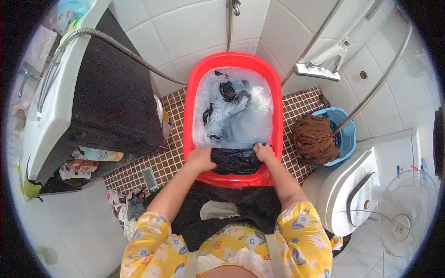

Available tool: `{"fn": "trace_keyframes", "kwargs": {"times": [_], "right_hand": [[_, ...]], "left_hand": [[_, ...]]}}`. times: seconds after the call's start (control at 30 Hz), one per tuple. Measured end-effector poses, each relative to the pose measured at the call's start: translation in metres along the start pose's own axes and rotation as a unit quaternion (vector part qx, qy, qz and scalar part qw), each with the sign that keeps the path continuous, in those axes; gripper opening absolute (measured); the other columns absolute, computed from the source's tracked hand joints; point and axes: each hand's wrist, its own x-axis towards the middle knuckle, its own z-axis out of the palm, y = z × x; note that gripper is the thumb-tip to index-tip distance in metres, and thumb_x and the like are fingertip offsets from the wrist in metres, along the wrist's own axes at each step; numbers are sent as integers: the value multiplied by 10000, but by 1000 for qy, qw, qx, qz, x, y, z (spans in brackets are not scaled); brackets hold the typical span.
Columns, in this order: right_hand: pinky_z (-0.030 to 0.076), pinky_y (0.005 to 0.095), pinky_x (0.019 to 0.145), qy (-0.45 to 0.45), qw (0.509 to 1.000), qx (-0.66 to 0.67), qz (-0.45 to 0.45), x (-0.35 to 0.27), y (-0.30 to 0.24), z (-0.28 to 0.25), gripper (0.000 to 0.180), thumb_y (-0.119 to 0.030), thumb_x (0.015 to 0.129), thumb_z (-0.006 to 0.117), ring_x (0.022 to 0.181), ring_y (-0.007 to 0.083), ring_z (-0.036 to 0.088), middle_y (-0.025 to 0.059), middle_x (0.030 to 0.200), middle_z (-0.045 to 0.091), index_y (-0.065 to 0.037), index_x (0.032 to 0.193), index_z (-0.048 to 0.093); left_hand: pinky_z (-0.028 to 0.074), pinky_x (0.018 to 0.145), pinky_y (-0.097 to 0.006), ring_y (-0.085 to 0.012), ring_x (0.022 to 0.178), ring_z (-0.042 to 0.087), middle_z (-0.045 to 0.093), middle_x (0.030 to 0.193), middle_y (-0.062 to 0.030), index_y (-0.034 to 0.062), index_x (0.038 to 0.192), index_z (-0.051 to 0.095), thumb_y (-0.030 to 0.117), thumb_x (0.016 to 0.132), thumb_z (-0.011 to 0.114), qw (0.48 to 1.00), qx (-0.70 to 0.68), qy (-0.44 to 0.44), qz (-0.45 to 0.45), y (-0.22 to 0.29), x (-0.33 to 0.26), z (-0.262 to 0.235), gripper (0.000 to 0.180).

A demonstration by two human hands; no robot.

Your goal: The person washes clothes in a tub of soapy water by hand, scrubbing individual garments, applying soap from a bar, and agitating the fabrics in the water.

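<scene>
A red plastic tub [279, 92] stands in front of me, filled with cloudy, sudsy water. Across its near end lies a wet black cloth [236, 162], pulled out flat between my two hands. My left hand [201, 159] grips its left end at the rim, and my right hand [263, 152] pinches its right corner. Whether the cloth is one garment or part of a larger one I cannot tell. Farther in, dark fabric [227, 91] breaks the surface, and pale cloth [261, 99] shows at the right of the foam.
A brown mop [315, 139] rests in a blue bucket [348, 127] on the right, near a white toilet [340, 204] and a fan [403, 222]. Left is a dark cabinet [116, 83] with a metal hose [125, 48]. Clothes [127, 208] lie on the floor behind left.
</scene>
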Motion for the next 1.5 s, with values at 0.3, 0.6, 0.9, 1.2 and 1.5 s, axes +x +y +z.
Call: {"fn": "trace_keyframes", "kwargs": {"times": [0.3, 0.6, 0.9, 1.2, 1.5], "right_hand": [[430, 343, 813, -48, 863, 495, -88, -36, 1, -25, 377, -341, 955, 392, 982, 222, 529, 95, 1097, 562, -87, 1225, 461], [434, 301, 763, -78, 788, 609, -42, -70, -7, -53, 392, -354, 962, 382, 937, 159, 505, 39, 1077, 539, -88, 1245, 432], [444, 379, 767, 132, 833, 479, -244, -61, -73, -29, 354, -343, 898, 499, 935, 265, 554, 171, 922, 606, -62, 1100, 574], [455, 533, 723, 165, 946, 210, -185, -98, -142, 58, 290, -378, 873, 480, 955, 367, 523, 171, 1003, 502, -170, 1061, 556], [440, 529, 809, 127, 983, 41, -129, -44, -102, 76, 332, -390, 895, 449, 981, 393, 530, 201, 1017, 533, -151, 1111, 532]], "left_hand": [[204, 1046, -525, -294, 1210, 422, 467, 1288, -152, 140, 1332, 377, 443, 638, 728, 964, 111, 144, 194, 35, 86, 129, 835], [452, 841, -396, -285, 916, 610, 641, 1005, -138, 12, 1046, 618, 407, 848, 510, 682, -709, -177, 10, 24, 121, 139, 455], [370, 975, -465, -308, 1076, 537, 546, 1214, -124, 65, 1210, 496, 389, 901, 370, 329, -942, -66, 6, 65, 49, 96, 465], [474, 811, -438, -282, 915, 593, 615, 979, -114, 66, 966, 580, 310, 820, 371, 379, -916, 24, -126, 26, 53, 153, 352], [494, 715, -463, -279, 801, 614, 623, 922, -104, 71, 1033, 550, 362, 834, 378, 485, -858, 31, -167, 0, 32, 157, 393]]}}
